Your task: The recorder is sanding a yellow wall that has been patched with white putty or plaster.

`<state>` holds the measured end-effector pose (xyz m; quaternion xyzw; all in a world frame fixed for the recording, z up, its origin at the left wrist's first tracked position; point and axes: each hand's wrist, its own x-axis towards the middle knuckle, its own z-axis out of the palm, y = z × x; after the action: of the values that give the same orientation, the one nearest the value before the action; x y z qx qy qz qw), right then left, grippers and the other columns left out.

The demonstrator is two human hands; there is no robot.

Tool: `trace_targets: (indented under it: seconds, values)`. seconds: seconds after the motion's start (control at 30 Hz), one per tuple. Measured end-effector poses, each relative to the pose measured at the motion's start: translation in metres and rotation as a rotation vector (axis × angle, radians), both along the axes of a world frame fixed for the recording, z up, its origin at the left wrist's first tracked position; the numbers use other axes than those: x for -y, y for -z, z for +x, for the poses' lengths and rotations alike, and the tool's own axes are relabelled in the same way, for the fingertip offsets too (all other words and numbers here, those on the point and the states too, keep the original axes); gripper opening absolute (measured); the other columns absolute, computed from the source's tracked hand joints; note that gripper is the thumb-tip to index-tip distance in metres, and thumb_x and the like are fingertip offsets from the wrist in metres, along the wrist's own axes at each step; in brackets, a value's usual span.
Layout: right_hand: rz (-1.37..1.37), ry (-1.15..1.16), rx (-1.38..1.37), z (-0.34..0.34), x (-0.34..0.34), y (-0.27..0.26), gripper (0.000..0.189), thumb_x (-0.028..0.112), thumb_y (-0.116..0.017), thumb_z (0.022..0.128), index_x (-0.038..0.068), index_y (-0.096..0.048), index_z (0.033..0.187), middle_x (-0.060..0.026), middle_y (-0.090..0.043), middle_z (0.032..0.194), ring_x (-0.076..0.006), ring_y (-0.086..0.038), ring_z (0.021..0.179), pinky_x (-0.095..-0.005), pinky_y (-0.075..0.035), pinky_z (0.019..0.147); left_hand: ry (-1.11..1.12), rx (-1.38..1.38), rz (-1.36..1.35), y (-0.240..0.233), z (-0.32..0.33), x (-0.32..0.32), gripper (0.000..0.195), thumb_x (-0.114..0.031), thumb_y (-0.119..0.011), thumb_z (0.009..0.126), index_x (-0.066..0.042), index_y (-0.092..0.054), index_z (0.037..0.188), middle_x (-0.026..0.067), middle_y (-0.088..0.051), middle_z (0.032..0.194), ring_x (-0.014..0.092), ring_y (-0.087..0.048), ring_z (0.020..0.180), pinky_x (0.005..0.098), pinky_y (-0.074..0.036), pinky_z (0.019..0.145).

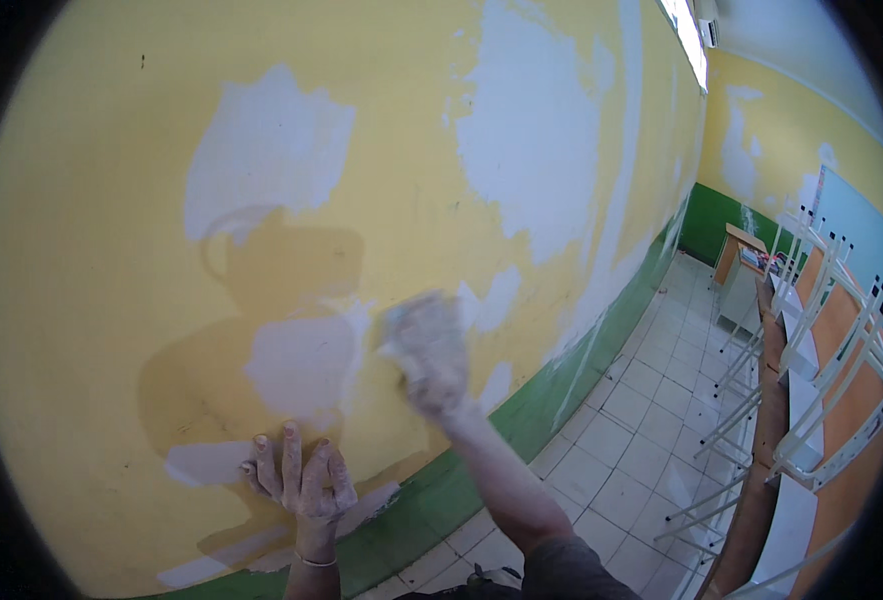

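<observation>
My left hand [302,476], coated in pale dust, rests with spread fingers against the yellow painted wall [404,187]. Its fingertips touch the wall beside a small white filler patch [207,463], and it holds nothing. My right hand [439,384] is also dusty and blurred. It presses a flat greyish pad [420,319] to the wall; blur hides whether this is sandpaper. A rounded filler patch [302,364] lies to the left of the pad, with my shadow partly over it. Larger white filler patches [535,135] [272,146] spread higher up.
A green painted band [516,435] runs along the wall's foot above a white tiled floor [636,420]. On the right, a row of desks [760,435] carries upturned chairs [835,360] with white metal legs. A wooden desk [738,262] and a pale board [854,217] are at the far end.
</observation>
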<state>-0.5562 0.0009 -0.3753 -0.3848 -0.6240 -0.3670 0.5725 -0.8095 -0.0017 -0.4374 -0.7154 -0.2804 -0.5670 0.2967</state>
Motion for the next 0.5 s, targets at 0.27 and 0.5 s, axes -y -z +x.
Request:
trace_targets:
  seconds: [0.27,0.5]
  values:
    - [-0.005,0.145,-0.693,0.046,0.014,0.014,0.034,0.000,-0.049,0.102,-0.006,-0.062,0.134,-0.0262,-0.049,0.155,-0.0395,-0.034,0.153,-0.0455,-0.025,0.125,0.006,0.004,0.008,-0.001,0.011,0.003,0.013,-0.025,-0.064,0.092,-0.016,-0.073,0.096,0.0153,-0.064,0.143,0.044,-0.040,0.147,0.0582,-0.015,0.126]
    - [0.053,-0.102,-0.067,-0.002,-0.006,-0.006,0.031,0.002,-0.051,0.097,0.001,-0.072,0.121,-0.0244,-0.069,0.126,-0.0442,-0.061,0.126,-0.0606,-0.035,0.117,0.005,-0.022,-0.015,0.006,-0.003,-0.001,0.020,-0.029,-0.059,0.096,-0.016,-0.073,0.100,0.0146,-0.064,0.143,0.044,-0.042,0.146,0.0587,-0.017,0.125]
